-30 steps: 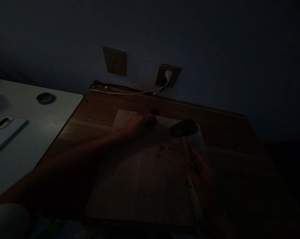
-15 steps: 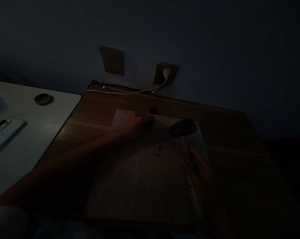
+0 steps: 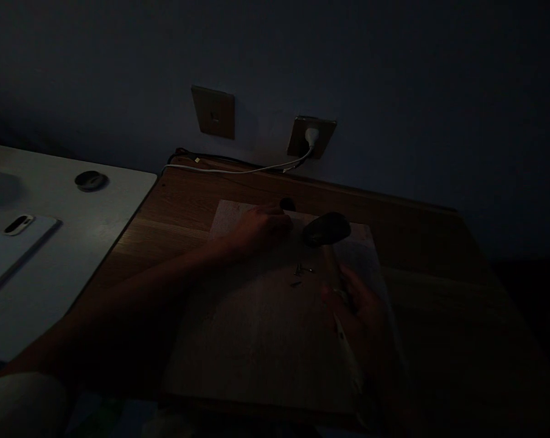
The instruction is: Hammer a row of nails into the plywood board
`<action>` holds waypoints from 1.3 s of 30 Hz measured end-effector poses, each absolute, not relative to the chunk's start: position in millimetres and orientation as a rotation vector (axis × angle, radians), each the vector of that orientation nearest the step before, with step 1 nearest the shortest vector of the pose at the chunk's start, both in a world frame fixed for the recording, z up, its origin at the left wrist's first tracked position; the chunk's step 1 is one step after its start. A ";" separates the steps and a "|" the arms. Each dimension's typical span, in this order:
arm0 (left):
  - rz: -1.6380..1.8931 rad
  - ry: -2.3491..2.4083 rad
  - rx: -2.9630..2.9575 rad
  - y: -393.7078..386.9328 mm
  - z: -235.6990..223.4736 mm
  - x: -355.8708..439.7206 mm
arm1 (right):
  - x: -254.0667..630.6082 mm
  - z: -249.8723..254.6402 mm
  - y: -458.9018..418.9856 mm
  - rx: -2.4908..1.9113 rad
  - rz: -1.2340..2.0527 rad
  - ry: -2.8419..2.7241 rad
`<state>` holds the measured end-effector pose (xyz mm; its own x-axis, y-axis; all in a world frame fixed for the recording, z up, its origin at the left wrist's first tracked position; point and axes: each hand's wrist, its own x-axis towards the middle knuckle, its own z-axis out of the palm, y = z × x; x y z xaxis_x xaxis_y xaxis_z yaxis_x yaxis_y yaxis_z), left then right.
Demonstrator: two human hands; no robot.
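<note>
In dim light, my right hand grips a mallet by its light handle. The mallet's dark head hangs over the far right part of a flat board. My left hand rests near the board's far edge, its fingers curled; anything between them is too dark to make out. Several small nails or screws lie in the middle of the board, between my two hands. The mallet head is a short way right of my left hand, apart from it.
A wooden table carries the board. Beyond the board sits a small dark round thing. At left, a white tabletop holds a phone and a dark round object. White and black cables run along the wall to a socket.
The mallet head has shifted left, closer to my left hand, with my right hand. My left hand stays at the board's far edge. The whole view has shifted slightly.
</note>
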<state>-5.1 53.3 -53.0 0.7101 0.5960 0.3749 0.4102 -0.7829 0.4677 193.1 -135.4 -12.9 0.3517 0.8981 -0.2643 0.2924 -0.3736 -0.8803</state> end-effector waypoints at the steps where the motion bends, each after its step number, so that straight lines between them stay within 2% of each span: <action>1: 0.742 0.786 2.561 53.5 -53.2 -4.7 | 191.3 -13.5 -134.2 -1.853 1.007 -1.042; 10: 0.700 0.930 2.398 52.9 -60.4 -2.7 | 183.8 -11.5 -121.9 -1.823 0.984 -1.117; 39: 0.688 0.893 2.342 55.8 -57.9 -6.3 | 179.2 -18.1 -116.3 -1.855 0.873 -1.270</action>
<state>-6.3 55.8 -57.9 0.6508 0.7114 0.2652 0.4380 -0.6371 0.6342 179.2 -116.3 -18.1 0.2874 0.9483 -0.1346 0.4656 -0.2611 -0.8456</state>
